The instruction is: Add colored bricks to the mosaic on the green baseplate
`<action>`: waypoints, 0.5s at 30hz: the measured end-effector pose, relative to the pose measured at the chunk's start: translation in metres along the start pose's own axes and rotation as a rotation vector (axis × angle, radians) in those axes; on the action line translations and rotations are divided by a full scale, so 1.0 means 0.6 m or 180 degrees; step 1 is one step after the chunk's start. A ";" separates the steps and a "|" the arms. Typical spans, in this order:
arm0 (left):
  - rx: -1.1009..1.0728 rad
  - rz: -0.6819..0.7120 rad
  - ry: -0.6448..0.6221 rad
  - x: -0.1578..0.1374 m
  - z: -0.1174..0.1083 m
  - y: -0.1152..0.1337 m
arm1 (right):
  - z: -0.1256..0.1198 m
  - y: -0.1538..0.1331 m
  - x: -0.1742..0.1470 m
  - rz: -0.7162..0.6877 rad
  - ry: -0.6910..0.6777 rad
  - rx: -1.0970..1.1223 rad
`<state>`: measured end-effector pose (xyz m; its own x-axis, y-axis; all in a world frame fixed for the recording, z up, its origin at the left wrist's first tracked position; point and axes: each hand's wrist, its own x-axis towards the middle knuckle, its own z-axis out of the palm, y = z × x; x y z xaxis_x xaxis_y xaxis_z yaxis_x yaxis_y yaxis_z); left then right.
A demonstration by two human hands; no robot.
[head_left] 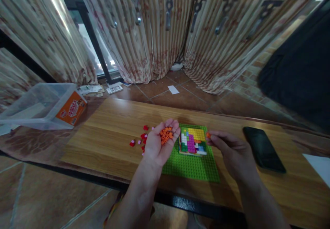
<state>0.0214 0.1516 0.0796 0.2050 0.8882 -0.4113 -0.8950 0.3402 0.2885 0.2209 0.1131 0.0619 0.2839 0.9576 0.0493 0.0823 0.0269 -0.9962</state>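
Note:
Cupped palm up, my left hand [156, 146] holds a small heap of orange toy bricks [167, 135]. Between thumb and fingers, my right hand [235, 153] pinches a single orange brick [208, 135] just right of the brick build. That multicoloured brick build [190, 143], with yellow, magenta, white and green pieces on top, sits on a green baseplate [192, 170]. Loose red and pink bricks [143, 136] lie on the wood left of my left hand, which partly hides them.
The wooden tabletop [103, 139] bears a dark phone [263, 149] right of my right hand. White paper [318, 167] lies at the right edge. A clear plastic bin [38, 109] with an orange label stands left. Striped curtains [144, 43] hang behind.

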 end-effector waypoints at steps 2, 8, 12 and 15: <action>0.0031 -0.0013 0.0024 0.000 0.001 -0.001 | 0.000 -0.001 -0.004 -0.0122 -0.0046 -0.0287; 0.0065 -0.0018 0.0147 0.000 0.003 -0.002 | 0.011 0.012 -0.019 -0.0702 -0.0269 -0.1028; 0.0086 -0.0028 0.0132 0.001 0.002 -0.004 | 0.022 0.019 -0.023 -0.0737 -0.0360 -0.1001; 0.0117 -0.0044 0.0157 0.002 0.002 -0.004 | 0.027 0.022 -0.023 -0.0618 -0.0262 -0.0889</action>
<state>0.0244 0.1521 0.0796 0.1965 0.8673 -0.4573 -0.8769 0.3641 0.3139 0.2024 0.1050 0.0468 0.1603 0.9626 0.2186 0.3886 0.1421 -0.9104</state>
